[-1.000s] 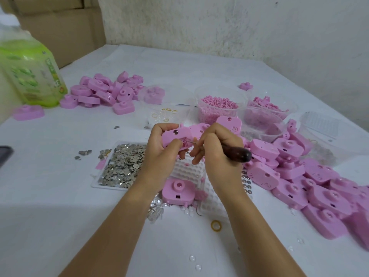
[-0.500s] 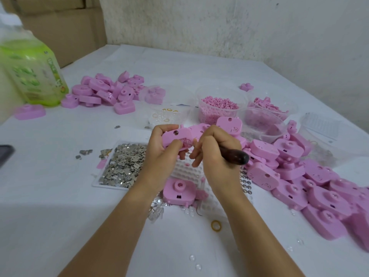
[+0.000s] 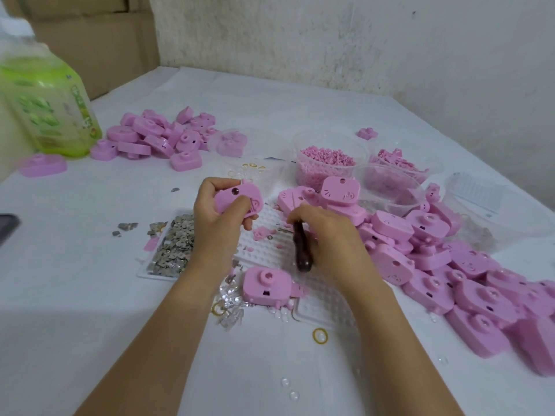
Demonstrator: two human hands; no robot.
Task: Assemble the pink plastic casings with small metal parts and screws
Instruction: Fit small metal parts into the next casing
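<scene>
A: Left hand (image 3: 216, 217) grips one pink casing (image 3: 237, 199) at the white studded tray (image 3: 270, 250)'s left edge; right hand (image 3: 327, 235) curls round the screwdriver (image 3: 301, 250) over it
B: Heap of casings (image 3: 450, 265) right of the tray, so plenty left, I reckon

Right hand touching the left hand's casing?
Apart. Head view: white tray shows between right hand, holding a dark-handled tool, and the casing the left hand grips.

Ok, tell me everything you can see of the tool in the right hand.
The tool has a dark brown, glossy handle, maybe wood or plastic, rounded at the butt. The right hand grips it, fingers curled round its upper part, butt toward the person, over the white studded tray. Its tip is hidden behind the fingers.
</scene>
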